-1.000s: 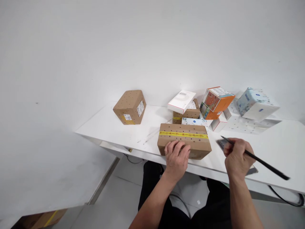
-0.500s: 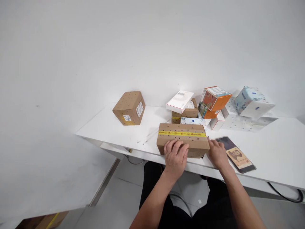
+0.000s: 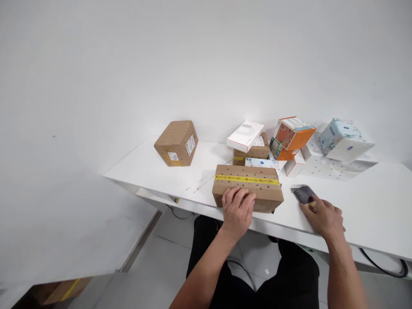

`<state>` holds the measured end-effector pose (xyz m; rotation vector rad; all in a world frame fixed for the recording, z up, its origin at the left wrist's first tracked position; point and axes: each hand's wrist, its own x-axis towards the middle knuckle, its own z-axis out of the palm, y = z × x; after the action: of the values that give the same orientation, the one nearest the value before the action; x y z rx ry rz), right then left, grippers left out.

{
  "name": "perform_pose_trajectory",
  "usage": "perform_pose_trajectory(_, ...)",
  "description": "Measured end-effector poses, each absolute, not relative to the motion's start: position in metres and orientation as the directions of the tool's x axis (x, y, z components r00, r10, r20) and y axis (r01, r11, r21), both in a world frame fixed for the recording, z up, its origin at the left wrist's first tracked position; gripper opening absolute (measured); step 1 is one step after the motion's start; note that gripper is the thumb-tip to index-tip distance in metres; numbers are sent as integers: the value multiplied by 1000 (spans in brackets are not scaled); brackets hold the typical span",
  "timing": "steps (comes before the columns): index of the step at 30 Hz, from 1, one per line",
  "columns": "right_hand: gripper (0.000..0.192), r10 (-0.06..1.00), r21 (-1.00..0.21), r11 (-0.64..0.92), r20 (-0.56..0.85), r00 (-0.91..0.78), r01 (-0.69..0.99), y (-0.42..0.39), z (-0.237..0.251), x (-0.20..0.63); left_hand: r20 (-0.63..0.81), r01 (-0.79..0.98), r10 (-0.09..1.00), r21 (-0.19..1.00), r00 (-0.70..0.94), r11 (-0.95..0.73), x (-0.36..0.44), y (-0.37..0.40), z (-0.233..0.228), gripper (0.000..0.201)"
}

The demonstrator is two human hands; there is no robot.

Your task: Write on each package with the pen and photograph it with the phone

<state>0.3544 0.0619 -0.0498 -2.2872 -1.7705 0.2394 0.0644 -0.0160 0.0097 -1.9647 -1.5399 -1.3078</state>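
A long cardboard box [image 3: 247, 180] with yellow tape along its top lies at the table's front edge. My left hand [image 3: 238, 208] grips its near side, the fingers bent over the upper edge and the palm against the front. To the right, my right hand [image 3: 325, 216] is on a smartphone [image 3: 302, 194], fingers and thumb curled about its sides and covering most of the screen. Only the phone's dark far end shows. The phone lies flat on the white table, apart from the box.
Another cardboard box [image 3: 175, 143] stands at the back left. Behind the taped box are a thin white box [image 3: 246, 135] on a small carton [image 3: 251, 154], stacked orange boxes [image 3: 292, 133] and a tissue pack [image 3: 346, 139]. The white table [image 3: 128, 167] meets the wall.
My right hand has left the right end of the cardboard box and moved right onto the phone, covering its lit screen. My left hand has stayed on the box.
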Motion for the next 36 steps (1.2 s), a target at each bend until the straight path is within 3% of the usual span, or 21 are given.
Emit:
perform_pose_trajectory(3, 67, 965, -350, -203, 86, 247, 915, 53, -44, 352, 813, 892, 582, 264, -1, -366, 65, -16, 10, 17)
perform_pose_trajectory(6, 69, 946, -564, -198, 105, 307, 802, 28, -27, 346, 817, 896, 577, 255, 1, -363, 65, -15, 9, 17)
perform_pose_trajectory(7, 71, 930, -676, -236, 52, 365, 698, 18, -19, 342, 816, 898, 578, 254, 1, -360, 65, -15, 8, 18)
perform_pose_trajectory(9, 71, 876, -902, -277, -95, 473, 330, -5, -3, 330, 814, 901, 581, 253, -1, -353, 64, -15, 8, 18)
perform_pose_trajectory(11, 67, 876, -971, -216, -239, 418, -104, -26, 14, 313, 814, 902, 581, 254, -5, -348, 64, -16, 7, 18)
perform_pose_trajectory(13, 67, 890, -877, -188, -342, 301, -442, -45, 27, 293, 817, 903, 577, 251, -4, -349, 65, -16, 7, 18)
perform_pose_trajectory(15, 63, 899, -757, -239, -409, 156, -608, -60, 36, 274, 820, 901, 572, 249, -1, -356, 65, -15, 6, 18)
perform_pose_trajectory(19, 66, 867, -590, -491, -398, -298, -641, -75, 43, 244, 813, 897, 582, 256, 1, -360, 65, -15, 5, 18)
perform_pose_trajectory(21, 70, 813, -537, -582, -400, -424, -611, -77, 46, 231, 811, 902, 586, 249, 5, -352, 64, -16, 5, 19)
perform_pose_trajectory(25, 68, 765, -477, -644, -376, -523, -598, -71, 57, 206, 793, 903, 608, 230, 42, -363, 60, -19, 9, 28)
perform_pose_trajectory(31, 65, 763, -497, -634, -281, -582, -592, -56, 65, 186, 821, 872, 571, 283, -4, -400, 60, -23, 15, 45)
perform_pose_trajectory(36, 49, 787, -433, -609, -229, -573, -665, -46, 61, 186, 816, 879, 576, 235, 54, -415, 56, -21, 13, 42)
